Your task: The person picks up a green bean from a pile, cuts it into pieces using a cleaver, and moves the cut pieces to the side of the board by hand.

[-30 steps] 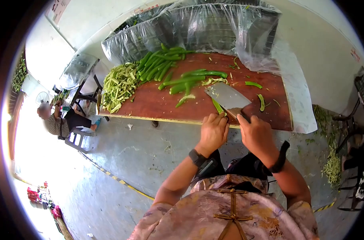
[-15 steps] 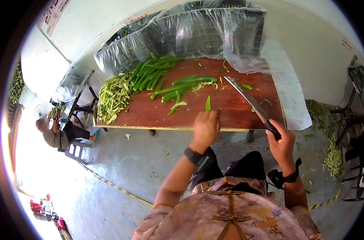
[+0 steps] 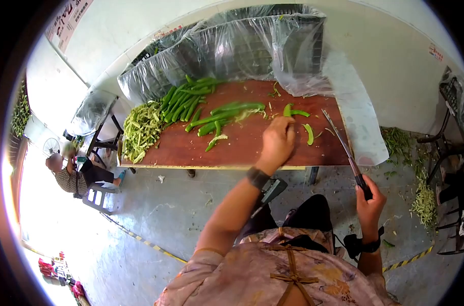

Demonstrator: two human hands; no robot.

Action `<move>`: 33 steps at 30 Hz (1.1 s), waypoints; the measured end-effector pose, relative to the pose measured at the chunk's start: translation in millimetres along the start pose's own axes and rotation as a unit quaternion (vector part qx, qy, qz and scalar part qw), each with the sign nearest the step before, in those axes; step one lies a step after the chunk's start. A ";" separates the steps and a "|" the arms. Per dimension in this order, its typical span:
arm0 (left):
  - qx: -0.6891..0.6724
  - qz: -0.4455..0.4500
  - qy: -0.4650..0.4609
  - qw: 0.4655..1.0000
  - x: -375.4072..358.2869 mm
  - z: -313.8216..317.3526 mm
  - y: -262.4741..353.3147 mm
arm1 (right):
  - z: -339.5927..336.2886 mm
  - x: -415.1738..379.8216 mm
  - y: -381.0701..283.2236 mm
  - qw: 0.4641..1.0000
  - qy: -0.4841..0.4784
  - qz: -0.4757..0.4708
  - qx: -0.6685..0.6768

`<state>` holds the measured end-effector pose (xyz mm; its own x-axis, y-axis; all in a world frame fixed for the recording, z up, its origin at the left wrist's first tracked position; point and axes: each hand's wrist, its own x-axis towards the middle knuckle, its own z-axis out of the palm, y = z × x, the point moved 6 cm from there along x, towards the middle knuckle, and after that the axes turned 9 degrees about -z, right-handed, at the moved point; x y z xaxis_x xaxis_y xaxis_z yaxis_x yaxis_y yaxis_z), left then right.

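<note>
My left hand (image 3: 279, 137) is closed over the table, with a piece of green pepper (image 3: 287, 109) sticking out past its fingertips. A second strip lies just right of that piece, and a curved green strip (image 3: 308, 133) rests beside the hand. My right hand (image 3: 370, 201) grips the black handle of a long knife (image 3: 340, 135) in front of the table's edge; its blade points up and left over the board. Several long green peppers (image 3: 211, 121) lie loose left of my left hand, with pale seedy bits among them.
A heap of whole green peppers (image 3: 183, 102) lies farther back, beside a pile of pale green strips (image 3: 143, 130) on the red-brown table (image 3: 242, 150). Plastic-lined crates (image 3: 237, 46) stand behind. A person (image 3: 71, 176) sits at far left. Scraps (image 3: 424, 199) litter the right floor.
My left hand has moved away from me and to the right, carrying the pepper piece. The knife has shifted right and lower, its blade now steeper. The view has shifted slightly.
</note>
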<state>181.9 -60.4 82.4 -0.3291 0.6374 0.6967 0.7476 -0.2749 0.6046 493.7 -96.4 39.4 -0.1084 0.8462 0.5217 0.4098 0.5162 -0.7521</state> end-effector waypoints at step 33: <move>0.244 -0.081 0.094 0.962 -31.1 -144.1 -105.4 | 52.6 -19.8 -66.9 0.967 -0.149 -0.195 -0.063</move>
<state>30.2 -155.0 52.7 -0.5283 0.4891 0.6941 0.8444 0.2164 0.4901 420.8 -140.8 58.2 -0.5261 0.6008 0.6019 0.3896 0.7994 -0.4573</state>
